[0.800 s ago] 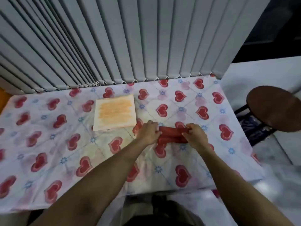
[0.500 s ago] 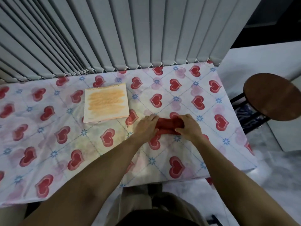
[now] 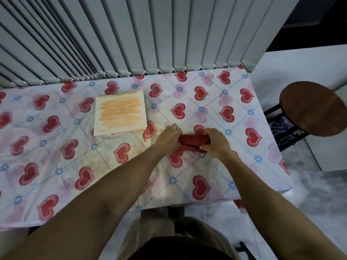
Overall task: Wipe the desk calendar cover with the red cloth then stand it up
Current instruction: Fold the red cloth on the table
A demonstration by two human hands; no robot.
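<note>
My left hand (image 3: pixel 167 136) and my right hand (image 3: pixel 214 142) both rest on the bunched red cloth (image 3: pixel 193 141), one at each end of it, on the table covered by a white plastic sheet printed with red hearts and small blue flowers (image 3: pixel 234 166). The cloth is gathered into a short, thick roll lying crosswise in front of me, with a second fold of it showing just beneath on the near side. My left hand is curled over the cloth's left end, fingers bent down onto it. My right hand cups the right end, with the thumb pressed along the near edge and the fingers wrapped over the top, so the cloth is squeezed between my two hands.

The desk calendar with its pale cream cover and a brushed orange patch (image 3: pixel 120 113) lies flat on the sheet, to the left of the cloth and farther from me, apart from both hands. Its small wire binding sits along the far edge, and faint numerals show inside the orange patch. A stack of pages shows along its near edge.

Grey vertical blind slats (image 3: pixel 131 34) hang along the far side of the table, their bottom ends reaching the sheet. To the right of the table stands a round brown wooden stool (image 3: pixel 313 108) on a pale floor.
</note>
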